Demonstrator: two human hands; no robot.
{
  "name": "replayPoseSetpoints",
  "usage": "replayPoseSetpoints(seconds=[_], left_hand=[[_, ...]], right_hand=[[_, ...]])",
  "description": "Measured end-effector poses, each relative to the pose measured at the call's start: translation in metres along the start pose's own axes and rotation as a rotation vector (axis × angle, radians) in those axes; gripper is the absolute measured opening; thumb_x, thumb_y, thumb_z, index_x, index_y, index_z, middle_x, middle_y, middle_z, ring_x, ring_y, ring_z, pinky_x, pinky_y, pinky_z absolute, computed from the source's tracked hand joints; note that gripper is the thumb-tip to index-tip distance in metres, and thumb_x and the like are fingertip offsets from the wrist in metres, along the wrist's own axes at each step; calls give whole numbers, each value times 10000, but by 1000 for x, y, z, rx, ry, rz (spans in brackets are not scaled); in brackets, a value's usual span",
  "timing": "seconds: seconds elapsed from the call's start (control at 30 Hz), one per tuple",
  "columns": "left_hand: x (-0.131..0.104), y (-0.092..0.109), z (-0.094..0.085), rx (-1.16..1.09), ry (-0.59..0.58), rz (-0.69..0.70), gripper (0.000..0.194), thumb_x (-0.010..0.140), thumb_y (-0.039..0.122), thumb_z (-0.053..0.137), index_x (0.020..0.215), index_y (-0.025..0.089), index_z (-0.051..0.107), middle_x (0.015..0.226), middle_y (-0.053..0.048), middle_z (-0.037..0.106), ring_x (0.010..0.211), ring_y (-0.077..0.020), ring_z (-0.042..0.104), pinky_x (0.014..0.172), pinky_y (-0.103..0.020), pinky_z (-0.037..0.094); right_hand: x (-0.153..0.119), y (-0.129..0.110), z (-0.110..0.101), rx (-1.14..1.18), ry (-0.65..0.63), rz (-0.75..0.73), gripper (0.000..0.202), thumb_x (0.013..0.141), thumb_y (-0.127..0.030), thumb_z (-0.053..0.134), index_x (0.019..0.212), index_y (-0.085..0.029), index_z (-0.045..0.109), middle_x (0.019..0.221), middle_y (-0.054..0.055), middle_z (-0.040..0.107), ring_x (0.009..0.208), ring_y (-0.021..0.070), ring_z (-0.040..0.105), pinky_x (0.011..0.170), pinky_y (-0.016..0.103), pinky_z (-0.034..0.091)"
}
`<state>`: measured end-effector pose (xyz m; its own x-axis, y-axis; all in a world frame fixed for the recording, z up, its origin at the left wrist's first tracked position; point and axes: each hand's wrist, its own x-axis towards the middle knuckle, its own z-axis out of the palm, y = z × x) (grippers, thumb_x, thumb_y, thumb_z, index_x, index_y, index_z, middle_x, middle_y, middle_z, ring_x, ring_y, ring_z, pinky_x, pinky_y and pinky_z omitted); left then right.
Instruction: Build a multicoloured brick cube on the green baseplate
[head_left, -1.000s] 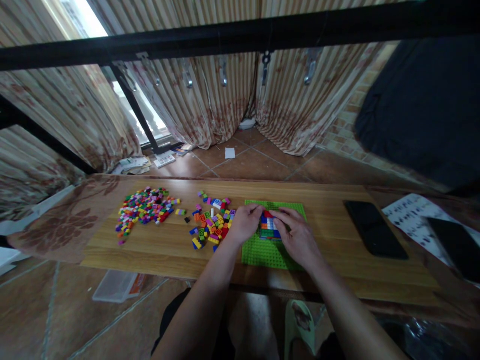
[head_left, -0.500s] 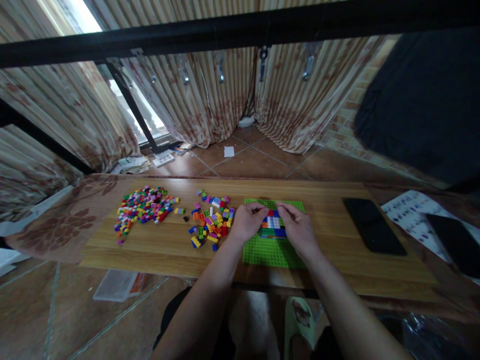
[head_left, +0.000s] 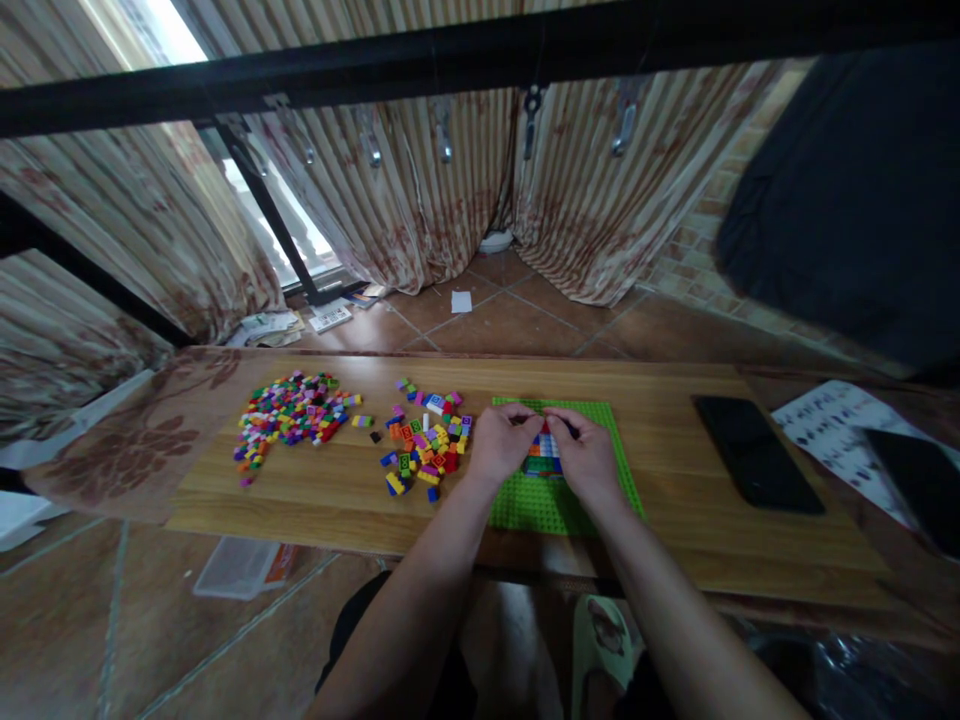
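A green studded baseplate [head_left: 559,512] lies on the wooden board, with a flat patch of toy building bricks [head_left: 543,463] in green, blue, white, orange and red on it. Over the patch's left and far side, my left hand [head_left: 501,440] bends down with thumb and forefinger closed together. My right hand [head_left: 589,455] covers the patch's right side, its fingers curled in and the tips almost meeting those of the left. Whatever lies between the fingertips is too small and hidden to make out. Loose bricks [head_left: 431,450] are scattered just left of my left hand.
A larger heap of small bricks [head_left: 296,410] sits at the wooden board's [head_left: 300,510] left end. To the right rests a black phone [head_left: 754,455], beyond it a printed sheet [head_left: 832,435] and another dark device [head_left: 919,485]. A dark bar [head_left: 480,60] crosses overhead.
My right hand has moved left towards my left hand, so the fingertips are closer together and more of the brick patch is covered. The view has shifted slightly.
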<state>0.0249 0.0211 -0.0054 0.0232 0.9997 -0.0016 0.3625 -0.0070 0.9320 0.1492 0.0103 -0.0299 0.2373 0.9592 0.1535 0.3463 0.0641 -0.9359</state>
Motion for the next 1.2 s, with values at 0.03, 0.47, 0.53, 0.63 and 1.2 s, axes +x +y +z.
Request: replayPoseSetpoints(seconds=[0.03,0.47,0.53,0.63,1.2], left_hand=[[0,1,0,22,10,-2,190,788,245,577,758,149,739,691,-11,697,638,-117,601,599,-203,442],[0,-9,-3,91,-43,152,299,895,306,460,795,149,694,721,-20,679,653,-124,578,623,-215,439],[1,-10,-8,98,-25,128,318,908,301,434,782,141,679,719,-31,676,657,-132,583,626,-223,444],[2,-10,-18,84,4,82,291,899,248,425,790,144,673,778,-42,693,700,-137,612,652,-225,460],[-12,-3,-10,195,-62,31,288,851,145,465,978,163,723,973,-70,744,897,-190,677,842,-290,506]], right_hand=[[0,-1,0,-15,-1,-15,345,797,-397,524,938,-168,739,924,104,749,842,255,672,813,412,507],[4,3,-13,270,92,126,486,846,-561,476,1035,-163,681,1029,123,726,959,231,665,870,388,497],[6,1,-20,306,155,156,473,831,-552,496,1017,-157,679,1025,130,723,949,224,666,853,375,498],[9,0,-29,252,190,179,467,813,-543,500,995,-154,683,998,129,724,884,216,665,762,346,502],[6,18,-24,26,35,138,466,823,-554,483,963,-182,727,904,78,735,801,227,631,684,339,484]])
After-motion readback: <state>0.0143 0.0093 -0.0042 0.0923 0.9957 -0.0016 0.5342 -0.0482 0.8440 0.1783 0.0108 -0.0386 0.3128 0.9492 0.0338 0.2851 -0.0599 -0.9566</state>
